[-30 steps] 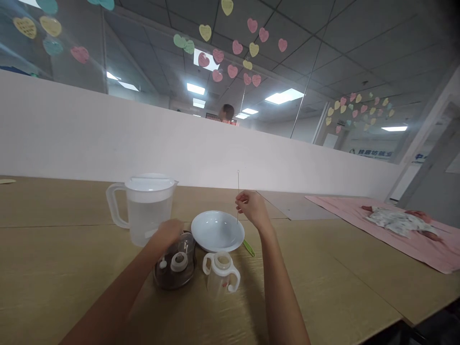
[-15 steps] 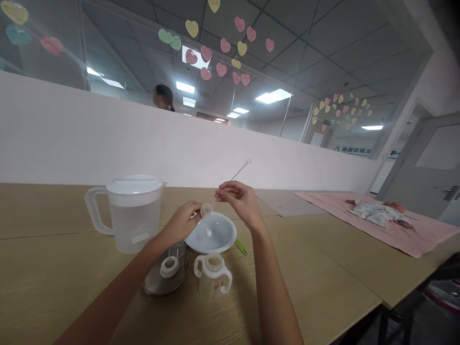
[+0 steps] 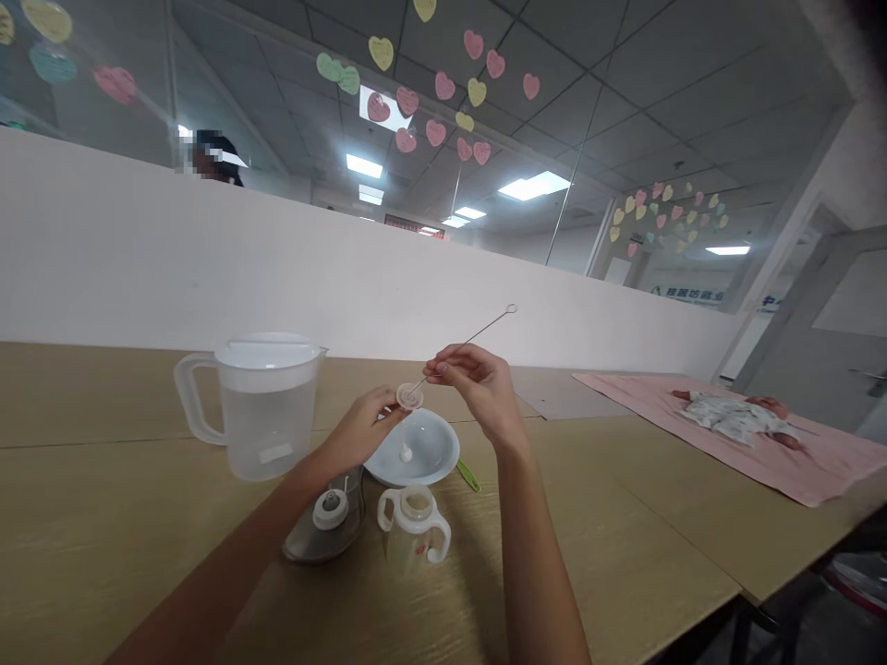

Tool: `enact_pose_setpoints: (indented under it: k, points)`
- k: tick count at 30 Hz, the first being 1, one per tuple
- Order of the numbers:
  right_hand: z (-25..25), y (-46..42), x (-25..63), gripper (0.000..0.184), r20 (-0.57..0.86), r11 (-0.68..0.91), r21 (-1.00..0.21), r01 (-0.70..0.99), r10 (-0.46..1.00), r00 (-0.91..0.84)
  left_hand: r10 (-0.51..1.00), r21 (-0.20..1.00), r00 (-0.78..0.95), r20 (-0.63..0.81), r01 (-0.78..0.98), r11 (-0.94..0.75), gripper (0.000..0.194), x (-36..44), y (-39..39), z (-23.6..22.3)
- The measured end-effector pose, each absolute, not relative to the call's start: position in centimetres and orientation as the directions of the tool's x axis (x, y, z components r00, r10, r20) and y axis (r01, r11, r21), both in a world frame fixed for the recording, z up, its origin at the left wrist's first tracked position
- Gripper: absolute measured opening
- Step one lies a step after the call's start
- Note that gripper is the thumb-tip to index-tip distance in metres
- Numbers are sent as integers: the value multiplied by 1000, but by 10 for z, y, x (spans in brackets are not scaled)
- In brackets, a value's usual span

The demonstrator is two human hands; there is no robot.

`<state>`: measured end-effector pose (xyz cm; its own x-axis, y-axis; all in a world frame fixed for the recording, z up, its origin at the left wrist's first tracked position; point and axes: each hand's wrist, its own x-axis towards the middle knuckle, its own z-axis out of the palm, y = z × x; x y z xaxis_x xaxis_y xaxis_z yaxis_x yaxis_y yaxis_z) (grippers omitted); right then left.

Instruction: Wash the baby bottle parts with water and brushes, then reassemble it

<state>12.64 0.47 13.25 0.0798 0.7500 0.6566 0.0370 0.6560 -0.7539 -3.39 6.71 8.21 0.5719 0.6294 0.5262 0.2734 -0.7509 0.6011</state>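
My left hand [image 3: 366, 425] pinches a baby bottle straw [image 3: 408, 397]. Its round translucent top faces up, and a thin tube with a white weighted ball hangs over the white bowl [image 3: 443, 453]. Between the fingertips of my right hand [image 3: 478, 383] is a thin wire straw brush [image 3: 489, 325], held slanted with its loop end up to the right. The brush's lower end meets the straw's top; how far inside it reaches, I cannot tell. In front of the bowl stands a two-handled baby bottle [image 3: 416, 531] without a cap. A white collar ring [image 3: 331, 508] lies on a dark tray [image 3: 311, 547].
A lidded pitcher [image 3: 267, 416] of clear liquid stands behind the tray at left. Beside the bowl lies a green handle [image 3: 469, 476]. At far right a doll-like figure [image 3: 727, 417] in patterned clothes lies on a pink cloth [image 3: 637, 397]. A person's head shows behind the glass.
My left hand has lifted the straw from the tray to above the bowl. My right hand has tilted the brush from upright and brought its lower end to the straw's top.
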Motion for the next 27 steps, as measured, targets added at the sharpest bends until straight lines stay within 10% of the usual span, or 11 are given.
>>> enact_pose_setpoints:
  k: [27]
  points:
    - [126, 11, 119, 15, 661, 632, -707, 319, 750, -19, 595, 561, 566, 572, 260, -786, 33, -33, 63, 87]
